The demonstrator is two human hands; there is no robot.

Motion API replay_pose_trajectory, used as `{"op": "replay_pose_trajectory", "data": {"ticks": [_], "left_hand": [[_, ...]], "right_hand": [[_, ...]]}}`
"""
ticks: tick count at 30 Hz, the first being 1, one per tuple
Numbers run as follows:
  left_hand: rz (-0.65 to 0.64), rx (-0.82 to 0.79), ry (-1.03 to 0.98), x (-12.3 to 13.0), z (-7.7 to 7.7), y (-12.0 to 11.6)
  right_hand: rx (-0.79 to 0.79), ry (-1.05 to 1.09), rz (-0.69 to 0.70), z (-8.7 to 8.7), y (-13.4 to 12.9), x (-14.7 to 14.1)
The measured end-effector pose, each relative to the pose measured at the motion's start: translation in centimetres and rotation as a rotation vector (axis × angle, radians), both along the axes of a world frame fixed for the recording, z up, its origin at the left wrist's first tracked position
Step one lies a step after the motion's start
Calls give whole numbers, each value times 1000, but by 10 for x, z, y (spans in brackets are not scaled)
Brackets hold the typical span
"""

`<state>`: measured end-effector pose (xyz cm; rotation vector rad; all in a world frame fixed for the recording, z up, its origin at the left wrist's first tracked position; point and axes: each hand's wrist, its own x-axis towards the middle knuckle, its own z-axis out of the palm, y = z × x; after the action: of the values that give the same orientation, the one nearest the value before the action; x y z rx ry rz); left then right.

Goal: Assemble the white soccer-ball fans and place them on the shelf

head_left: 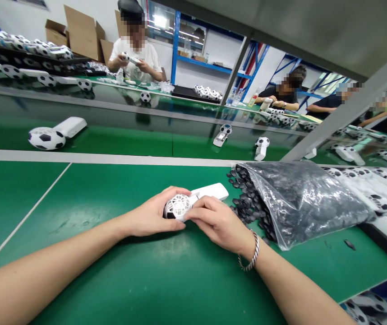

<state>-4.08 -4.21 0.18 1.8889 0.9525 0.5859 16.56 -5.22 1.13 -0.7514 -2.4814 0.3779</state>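
Note:
My hands hold a white handheld device (pixel 193 203) low on the green mat, with its flat handle (pixel 212 191) pointing right. It looks like a small fan. Its round head (pixel 177 207) has a white lattice grille and a black patch at the lower left. My left hand (pixel 153 212) cups the head from the left. My right hand (pixel 214 221) grips the device where head meets handle, fingers across the grille's edge. A silver chain bracelet (pixel 250 250) circles my right wrist. Loose black pieces (pixel 246 198) lie just right of my right hand.
A clear plastic bag of black pieces (pixel 301 198) lies spilling at right, beside printed football-pattern sheets (pixel 376 194). A raised glass shelf (pixel 112 108) carries finished football-shaped devices (pixel 46 137). Co-workers sit beyond it, one (pixel 135 63) handling a similar device.

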Motion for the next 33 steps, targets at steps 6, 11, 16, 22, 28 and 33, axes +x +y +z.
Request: {"op": "replay_pose_trajectory", "data": {"ticks": [6,11,16,22,28,33], "left_hand": [[204,99,-2,14,-6,-8],[218,145,7,18,-9,-9],[237,203,14,20,-10,-10],[243,137,-23,20,-9,-8],[377,-452,-538,5,-5,14],[454,-867,-868,-10,-4,30]], "right_hand": [[-93,124,-129,-5,2,-3],[-184,161,-185,-7,5,-3],[-291,214,-186,-5,9,-5],[-320,220,-172,-5,16,-4],[-37,69,-329,-11,26,10],[-64,-82,-388,-27,33,16]]}}
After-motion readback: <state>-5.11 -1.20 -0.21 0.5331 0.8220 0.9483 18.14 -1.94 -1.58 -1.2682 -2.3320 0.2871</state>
